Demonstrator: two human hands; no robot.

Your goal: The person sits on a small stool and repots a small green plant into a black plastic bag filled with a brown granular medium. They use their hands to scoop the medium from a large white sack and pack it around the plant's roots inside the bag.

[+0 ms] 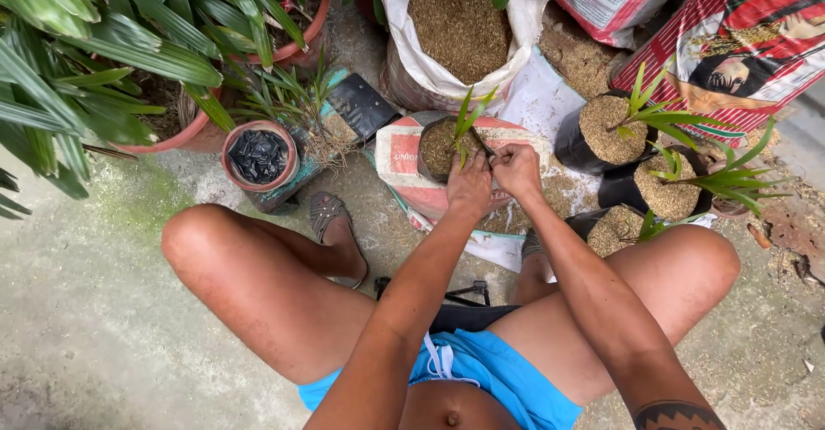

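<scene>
The left hand (468,188) and the right hand (517,170) meet, fingers closed, at the rim of a small black planting bag (440,150) filled with brown husk. A green seedling (467,121) stands in this bag, just above the grip. Behind the grip is an open white sack (404,43) of husk. To the right of the grip stand two more filled bags with seedlings (601,129).

One view only, from the head, looking steeply down and a little forward, close in. The wearer's own knees and arms fill the lower frame; the concrete floor (77,310) spreads below, with pots and sacks crowding the top edge.
</scene>
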